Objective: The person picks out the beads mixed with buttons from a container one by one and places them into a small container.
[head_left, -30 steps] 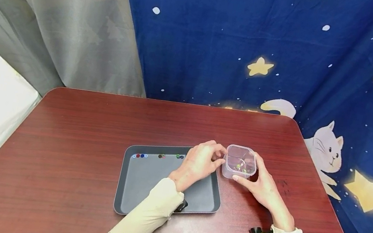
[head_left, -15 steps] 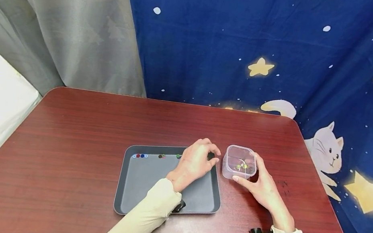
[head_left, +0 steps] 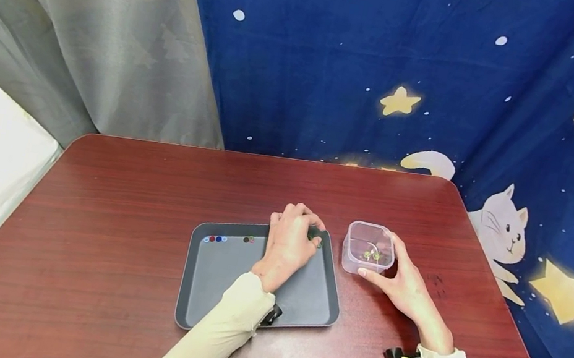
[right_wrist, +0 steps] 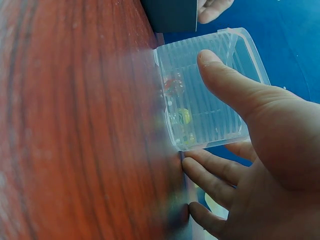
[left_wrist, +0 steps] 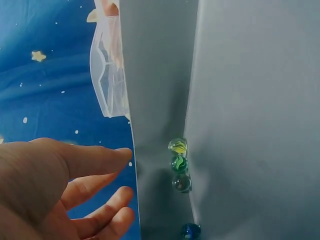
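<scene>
My left hand (head_left: 288, 240) hovers over the far right part of the dark grey tray (head_left: 214, 299), thumb and fingers apart and holding nothing. In the left wrist view its fingertips are close to the tray's wall, near several glass marbles (left_wrist: 179, 162) with yellow, green and dark swirls. A blue marble (left_wrist: 190, 231) lies a little apart from them. My right hand (head_left: 408, 286) grips a clear plastic container (head_left: 358, 264) from its right side, thumb along the near side. Inside are a few marbles (right_wrist: 184, 116), yellow-green and reddish in the right wrist view.
At the tray's far left corner a short row of blue and red marbles (head_left: 215, 239) lies along the edge. Another small pair of marbles (head_left: 248, 240) sits right of it. The reddish wooden table (head_left: 116, 227) ends at a blue star-patterned curtain (head_left: 326, 72).
My left hand has moved left from beside the container's rim, back over the tray's far edge, covering the marbles there. The right hand and the container stay in place.
</scene>
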A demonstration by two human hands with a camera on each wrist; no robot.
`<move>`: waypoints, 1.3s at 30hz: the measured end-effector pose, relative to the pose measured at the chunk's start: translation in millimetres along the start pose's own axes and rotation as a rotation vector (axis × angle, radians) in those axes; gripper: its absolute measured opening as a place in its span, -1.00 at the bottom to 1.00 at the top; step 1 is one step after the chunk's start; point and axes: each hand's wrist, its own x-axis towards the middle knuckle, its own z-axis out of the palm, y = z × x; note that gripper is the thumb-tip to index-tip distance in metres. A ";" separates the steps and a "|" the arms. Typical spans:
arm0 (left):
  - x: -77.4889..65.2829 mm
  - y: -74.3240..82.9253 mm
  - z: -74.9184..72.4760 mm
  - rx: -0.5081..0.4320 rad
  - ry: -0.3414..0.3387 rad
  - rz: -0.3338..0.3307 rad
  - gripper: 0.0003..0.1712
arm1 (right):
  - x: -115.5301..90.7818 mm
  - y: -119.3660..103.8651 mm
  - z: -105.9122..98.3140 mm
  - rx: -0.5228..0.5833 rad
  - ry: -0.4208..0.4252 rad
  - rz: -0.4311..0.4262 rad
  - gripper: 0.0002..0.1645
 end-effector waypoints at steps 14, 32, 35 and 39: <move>0.1 -8.4 -8.0 -0.020 -0.020 -0.088 -0.92 | 1.0 -0.8 0.1 -0.007 0.002 0.012 0.19; -3.2 -28.7 -23.5 0.037 -0.094 -0.086 -0.79 | 1.1 -1.7 1.1 -0.013 -0.014 0.024 0.21; -3.6 -30.1 -23.6 0.046 -0.111 -0.086 -0.77 | 0.6 -1.8 0.6 -0.009 -0.012 0.025 0.21; -5.2 -31.8 -23.4 0.051 -0.132 -0.077 -0.72 | 0.7 -0.8 1.4 -0.009 -0.003 0.021 0.20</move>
